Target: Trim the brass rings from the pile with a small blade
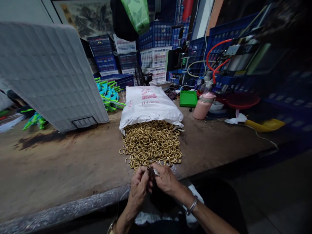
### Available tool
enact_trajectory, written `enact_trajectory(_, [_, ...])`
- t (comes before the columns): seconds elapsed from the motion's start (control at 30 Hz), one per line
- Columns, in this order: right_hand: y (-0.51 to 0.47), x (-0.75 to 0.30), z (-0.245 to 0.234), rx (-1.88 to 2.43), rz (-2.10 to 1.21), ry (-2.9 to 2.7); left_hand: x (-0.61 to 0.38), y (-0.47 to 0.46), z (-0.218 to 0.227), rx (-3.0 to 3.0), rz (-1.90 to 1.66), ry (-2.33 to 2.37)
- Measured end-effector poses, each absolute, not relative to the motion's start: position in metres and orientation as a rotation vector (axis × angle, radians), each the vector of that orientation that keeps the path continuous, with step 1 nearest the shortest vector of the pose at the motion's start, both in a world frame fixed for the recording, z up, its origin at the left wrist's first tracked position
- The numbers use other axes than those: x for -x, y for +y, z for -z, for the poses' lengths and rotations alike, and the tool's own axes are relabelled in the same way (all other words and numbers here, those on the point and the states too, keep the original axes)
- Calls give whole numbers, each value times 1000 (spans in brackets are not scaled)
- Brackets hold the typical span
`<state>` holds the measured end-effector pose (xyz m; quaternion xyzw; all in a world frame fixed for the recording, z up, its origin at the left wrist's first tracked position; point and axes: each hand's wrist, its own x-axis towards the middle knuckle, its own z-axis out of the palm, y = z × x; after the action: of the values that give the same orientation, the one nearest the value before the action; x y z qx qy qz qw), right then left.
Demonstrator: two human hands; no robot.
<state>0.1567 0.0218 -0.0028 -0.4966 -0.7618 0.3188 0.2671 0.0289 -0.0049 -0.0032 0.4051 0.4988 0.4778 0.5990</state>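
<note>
My left hand and my right hand meet at the near edge of the workbench, fingers pinched together around a small dark and silvery piece that I cannot make out. Just beyond my fingertips lies a heap of brass-coloured rings. The rings spill from the open mouth of a white sack with red print, which lies flat on the bench. A metal bracelet sits on my right wrist, a watch on my left.
A grey quilted panel leans at the left. Turquoise and green plastic clips lie behind it. A green tray, a pink bottle, a yellow scoop and a machine with red hoses stand at the right. Blue and white crates are stacked behind.
</note>
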Motion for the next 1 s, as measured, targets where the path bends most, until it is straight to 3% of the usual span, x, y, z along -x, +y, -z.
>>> enact_trajectory(1.0, [26, -150, 6, 1676, -568, -2280, -23, -35, -8, -957, -1111, 1036])
